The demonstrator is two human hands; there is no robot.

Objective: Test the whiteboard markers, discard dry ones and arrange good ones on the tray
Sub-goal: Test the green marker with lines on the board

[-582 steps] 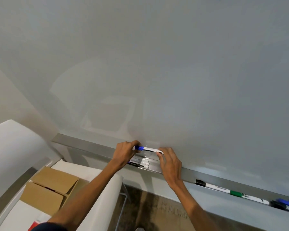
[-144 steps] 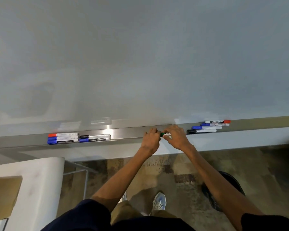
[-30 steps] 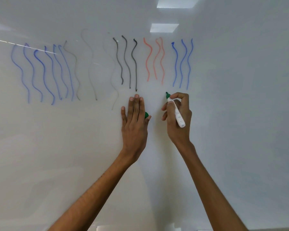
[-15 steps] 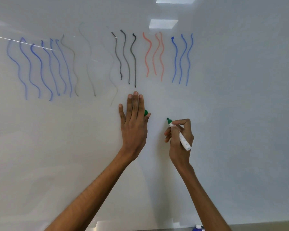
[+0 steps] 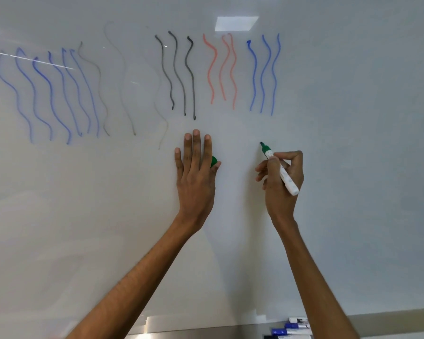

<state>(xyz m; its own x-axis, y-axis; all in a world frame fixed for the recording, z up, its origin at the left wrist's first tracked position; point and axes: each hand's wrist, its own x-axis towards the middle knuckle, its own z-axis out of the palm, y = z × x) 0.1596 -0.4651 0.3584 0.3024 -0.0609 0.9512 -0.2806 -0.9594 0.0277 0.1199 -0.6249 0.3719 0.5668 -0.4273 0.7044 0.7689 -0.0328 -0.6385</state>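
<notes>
right hand (image 5: 280, 189) grips the green marker (image 5: 287, 181), tip at eleven o'clock; left hand (image 5: 195, 174) flat on the whiteboard (image 5: 357, 148), thumb pinching the green cap (image 5: 214, 161) at three o'clock.

Bright, even light; lamp refl. glare top of whiteboard (image 5: 353, 167); edges bent, sl. soft.

The left forearm (image 5: 137, 277) and right forearm (image 5: 313, 272) are bare and reach up and forward, side by side. The left grip (image 5: 196, 182) lies flat with its back to the camera. Its fingers (image 5: 196, 148) are straight, close together and pointing up, and the thumb pinches a small green plastic cap (image 5: 214, 162) against the forefinger's side. The right grip (image 5: 277, 192) is curled, thumb and forefinger pinching a white-barrelled green-tipped marker (image 5: 287, 181) whose tip points up and left.
</notes>
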